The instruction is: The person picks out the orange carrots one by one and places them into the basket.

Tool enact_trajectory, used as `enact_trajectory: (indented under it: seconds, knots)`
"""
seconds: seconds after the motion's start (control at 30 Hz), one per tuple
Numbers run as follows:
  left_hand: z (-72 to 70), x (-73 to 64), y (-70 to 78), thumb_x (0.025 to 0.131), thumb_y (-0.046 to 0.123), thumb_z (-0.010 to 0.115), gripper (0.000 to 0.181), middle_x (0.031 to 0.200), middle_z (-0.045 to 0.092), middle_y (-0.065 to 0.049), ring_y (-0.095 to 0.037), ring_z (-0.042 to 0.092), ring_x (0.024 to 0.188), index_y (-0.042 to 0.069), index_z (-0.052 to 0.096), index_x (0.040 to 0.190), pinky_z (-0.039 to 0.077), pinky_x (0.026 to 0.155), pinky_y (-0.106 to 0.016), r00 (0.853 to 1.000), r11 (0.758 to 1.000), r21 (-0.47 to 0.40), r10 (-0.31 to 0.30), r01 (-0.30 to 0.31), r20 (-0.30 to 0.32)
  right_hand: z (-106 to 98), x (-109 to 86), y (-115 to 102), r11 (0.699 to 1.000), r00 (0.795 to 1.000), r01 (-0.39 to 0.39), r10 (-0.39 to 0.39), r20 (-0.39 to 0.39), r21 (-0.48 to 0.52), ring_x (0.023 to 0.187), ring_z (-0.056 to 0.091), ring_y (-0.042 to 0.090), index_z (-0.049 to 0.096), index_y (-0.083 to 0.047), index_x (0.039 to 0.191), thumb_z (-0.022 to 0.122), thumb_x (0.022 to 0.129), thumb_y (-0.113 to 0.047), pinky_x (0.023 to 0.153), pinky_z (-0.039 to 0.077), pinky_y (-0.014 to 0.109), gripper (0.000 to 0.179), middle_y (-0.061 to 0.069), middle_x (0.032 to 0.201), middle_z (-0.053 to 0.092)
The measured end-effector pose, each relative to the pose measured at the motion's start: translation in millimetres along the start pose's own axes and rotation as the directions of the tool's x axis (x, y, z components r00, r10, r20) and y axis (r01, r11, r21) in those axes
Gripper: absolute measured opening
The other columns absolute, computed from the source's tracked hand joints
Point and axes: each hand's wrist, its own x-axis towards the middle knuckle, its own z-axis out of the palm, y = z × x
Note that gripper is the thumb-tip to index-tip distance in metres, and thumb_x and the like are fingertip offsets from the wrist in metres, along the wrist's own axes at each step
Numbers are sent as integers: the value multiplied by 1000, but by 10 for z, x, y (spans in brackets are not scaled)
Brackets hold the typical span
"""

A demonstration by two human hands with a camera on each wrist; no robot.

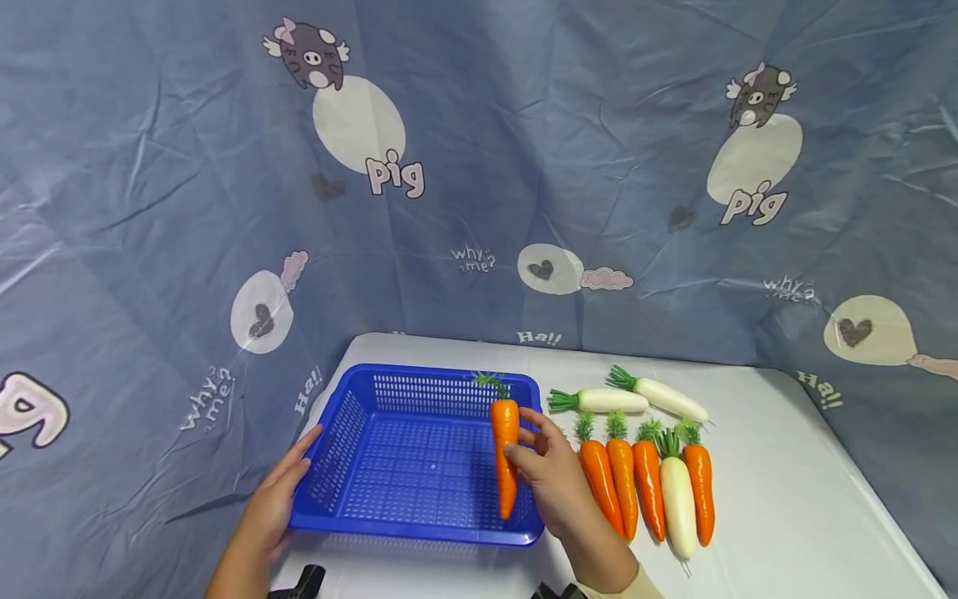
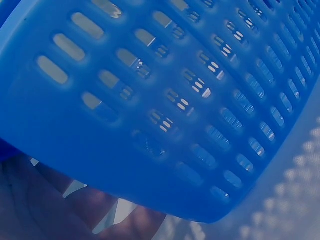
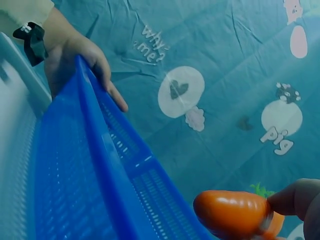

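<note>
In the head view, a blue plastic basket with slotted walls sits on the white table. My left hand grips its left rim; in the right wrist view that left hand has the rim between thumb and fingers. Close up in the left wrist view, the fingers lie along the basket's edge. Over the basket's right side my right hand pinches an orange carrot, its leafy green top up and its tip pointing down. The right wrist view shows the carrot tip-first beside the thumb.
Right of the basket, several carrots lie in a row with a white radish among them. Two more white radishes lie behind that row. A blue-grey printed curtain hangs behind and beside the table.
</note>
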Motion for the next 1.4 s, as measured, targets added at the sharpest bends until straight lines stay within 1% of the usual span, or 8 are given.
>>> enact_trajectory:
  seconds: [0.2, 0.53, 0.67, 0.87, 1.0, 1.13, 1.33, 1.4]
  knots:
    - [14, 17, 2, 116, 26, 19, 53, 163, 22, -18, -26, 63, 108, 30, 19, 169, 58, 80, -44, 1000, 1000, 4, -6, 6, 0, 58, 26, 11, 1000, 1000, 3, -3, 15, -2, 111, 67, 26, 40, -5, 156, 64, 96, -4, 93, 58, 38, 65, 27, 144, 55]
    - [7, 45, 41, 115, 26, 19, 54, 167, 19, -16, -24, 59, 111, 31, 19, 169, 57, 82, -42, 1000, 999, 36, -16, 16, -12, 205, 132, -60, 999, 998, 35, -35, 59, 5, 104, 67, 25, 39, -6, 157, 65, 95, -3, 87, 58, 37, 67, 26, 140, 56]
    - [20, 51, 43, 115, 27, 20, 53, 162, 25, -15, -26, 63, 107, 30, 20, 169, 58, 80, -43, 1000, 1000, 19, -11, 11, -12, 259, 148, -78, 999, 998, 31, -31, 59, -9, 103, 67, 25, 42, -9, 156, 67, 94, -4, 85, 59, 36, 67, 26, 138, 55]
    - [36, 44, 39, 115, 28, 23, 53, 145, 41, -5, -27, 66, 103, 28, 24, 168, 59, 79, -43, 1000, 1000, 4, 0, 0, -20, 333, 141, -91, 1000, 996, 3, -4, 87, 13, 102, 65, 26, 41, -12, 159, 68, 94, -3, 85, 58, 36, 71, 26, 138, 50]
    - [23, 30, 41, 115, 27, 23, 53, 145, 41, -4, -26, 66, 103, 27, 23, 168, 60, 78, -43, 1000, 1000, -3, 9, -9, -12, 381, 146, -88, 1000, 994, -6, 3, 108, 20, 105, 65, 28, 39, -13, 160, 68, 94, -4, 88, 59, 38, 72, 27, 138, 49]
    - [17, 30, 43, 115, 27, 21, 53, 153, 34, -8, -25, 66, 104, 29, 21, 168, 60, 78, -43, 1000, 1000, -5, 4, -4, 3, 414, 168, -101, 1000, 994, -7, 5, 108, 17, 107, 65, 30, 40, -15, 159, 68, 95, -5, 91, 59, 41, 71, 26, 138, 49]
    - [3, 18, 22, 115, 27, 23, 53, 140, 47, 0, -27, 67, 102, 28, 23, 168, 60, 78, -44, 1000, 1000, -16, 9, -9, 0, 457, 244, -153, 1000, 992, -11, 8, 126, 24, 106, 66, 30, 42, -16, 159, 68, 94, -3, 89, 60, 39, 71, 26, 135, 49]
    - [-4, 15, 20, 115, 28, 24, 53, 138, 47, 1, -27, 67, 102, 28, 23, 168, 60, 78, -44, 1000, 1000, -12, 13, -13, 1, 469, 273, -172, 1000, 990, -18, 16, 138, 14, 105, 67, 29, 43, -19, 159, 68, 95, -4, 89, 59, 39, 71, 25, 135, 49]
